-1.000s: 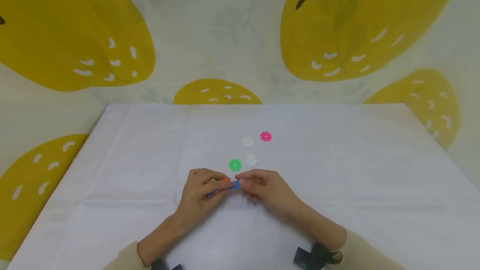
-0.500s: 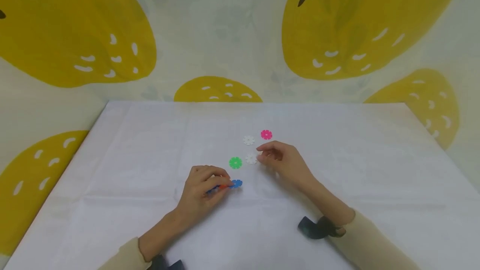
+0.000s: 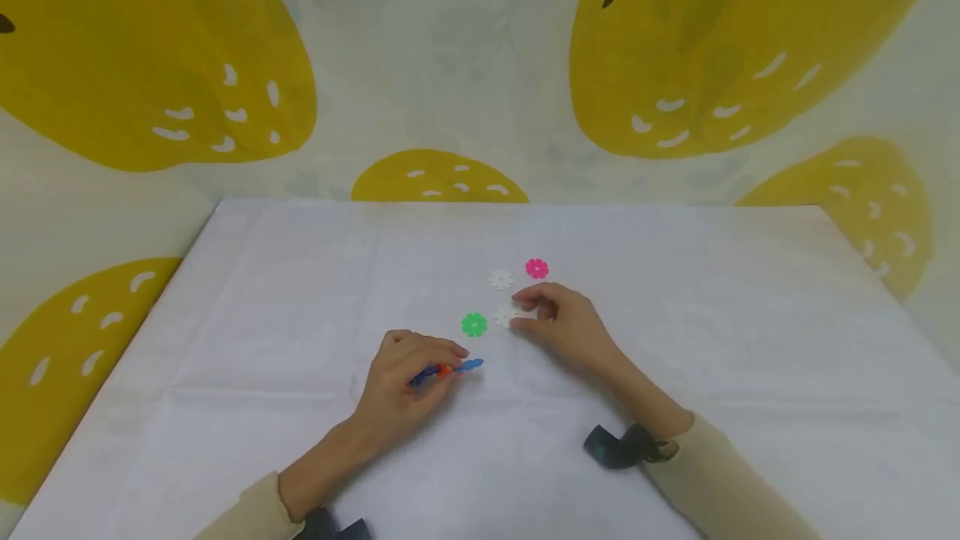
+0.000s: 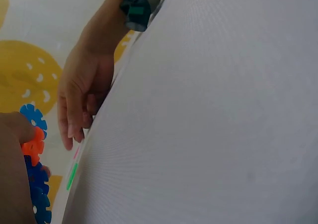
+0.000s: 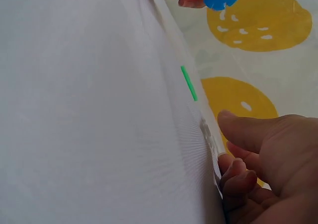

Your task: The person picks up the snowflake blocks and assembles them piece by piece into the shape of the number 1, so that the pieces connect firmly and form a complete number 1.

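Right hand [image 3: 566,325] shifted from joined discs [image 3: 446,371] toward table's [image 3: 712,315] far edge; grip empty beside nearer white disc [image 3: 502,319]. Left hand [image 3: 396,375] alone grasps joined discs.

The left hand [image 3: 401,373] holds a row of joined, notched blue and orange discs [image 3: 445,371].

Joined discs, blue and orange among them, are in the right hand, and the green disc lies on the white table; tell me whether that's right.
Not quite: the head view shows the joined discs in the left hand, not the right hand. The green disc does lie on the white table.
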The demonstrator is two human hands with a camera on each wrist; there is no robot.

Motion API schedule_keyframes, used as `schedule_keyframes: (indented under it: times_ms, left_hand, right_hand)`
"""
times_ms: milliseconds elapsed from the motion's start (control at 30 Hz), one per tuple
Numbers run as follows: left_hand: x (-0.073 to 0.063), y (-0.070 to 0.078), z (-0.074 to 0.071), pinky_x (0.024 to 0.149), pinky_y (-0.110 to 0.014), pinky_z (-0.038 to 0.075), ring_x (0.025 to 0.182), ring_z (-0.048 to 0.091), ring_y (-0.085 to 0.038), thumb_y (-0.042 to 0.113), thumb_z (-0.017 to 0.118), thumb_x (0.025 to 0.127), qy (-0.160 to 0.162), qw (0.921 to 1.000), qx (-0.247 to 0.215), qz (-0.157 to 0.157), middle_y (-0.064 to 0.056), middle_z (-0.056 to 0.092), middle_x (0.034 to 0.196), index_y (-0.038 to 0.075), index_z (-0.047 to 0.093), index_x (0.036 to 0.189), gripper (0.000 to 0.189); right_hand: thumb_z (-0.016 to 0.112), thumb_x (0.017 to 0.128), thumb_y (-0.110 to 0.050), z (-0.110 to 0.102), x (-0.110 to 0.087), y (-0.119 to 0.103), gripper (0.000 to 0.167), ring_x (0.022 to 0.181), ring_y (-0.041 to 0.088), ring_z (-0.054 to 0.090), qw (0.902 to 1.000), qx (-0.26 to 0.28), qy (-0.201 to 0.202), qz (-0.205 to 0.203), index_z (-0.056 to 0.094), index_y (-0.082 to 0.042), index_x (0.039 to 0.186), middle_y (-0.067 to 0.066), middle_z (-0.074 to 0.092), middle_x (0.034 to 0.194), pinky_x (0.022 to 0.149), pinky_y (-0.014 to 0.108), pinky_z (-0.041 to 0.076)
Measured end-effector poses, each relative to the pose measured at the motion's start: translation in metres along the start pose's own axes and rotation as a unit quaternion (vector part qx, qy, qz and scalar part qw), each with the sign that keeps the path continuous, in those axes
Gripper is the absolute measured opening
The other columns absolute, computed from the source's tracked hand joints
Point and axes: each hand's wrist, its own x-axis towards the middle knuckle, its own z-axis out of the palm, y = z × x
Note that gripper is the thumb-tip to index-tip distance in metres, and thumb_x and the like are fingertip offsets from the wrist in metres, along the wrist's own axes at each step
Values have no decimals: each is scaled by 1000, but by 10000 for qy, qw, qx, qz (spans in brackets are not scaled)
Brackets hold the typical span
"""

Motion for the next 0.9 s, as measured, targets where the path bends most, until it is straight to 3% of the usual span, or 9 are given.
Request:
schedule_keyframes:
  times_ms: [367,667,767,900]
  left_hand:
    - [1,-2,0,78,-35,34,76,63,-14,18,68,90,249,9995,75,203,-3,68,90,9,72,92,10]
    - [3,0,0,80,-36,33,79,63,-13,23,67,91,55,9998,182,60,0,68,92,12,73,92,12]
    - [2,-1,0,79,-37,34,79,63,-13,15,70,87,15,9996,247,138,1,68,91,12,71,91,5]
    - [2,-2,2,78,-39,34,76,61,-12,5,70,77,9,9992,278,271,2,66,87,12,69,86,12]
  right_hand:
    - [80,79,-23,8,-2,3,33,69,16,47,9990,-143,217,-361,70,-13,109,1,59,86,62,27,41]
    - [80,79,-22,9,-3,1,33,69,16,46,9975,-424,322,-468,71,-13,109,2,55,85,60,28,40]
    - [80,79,-21,10,-3,2,32,69,15,46,9972,-477,322,-473,71,-13,108,1,55,85,60,28,40]
    - [80,79,-20,10,-2,3,31,69,15,46,9971,-510,322,-464,71,-13,108,1,55,86,61,28,40]
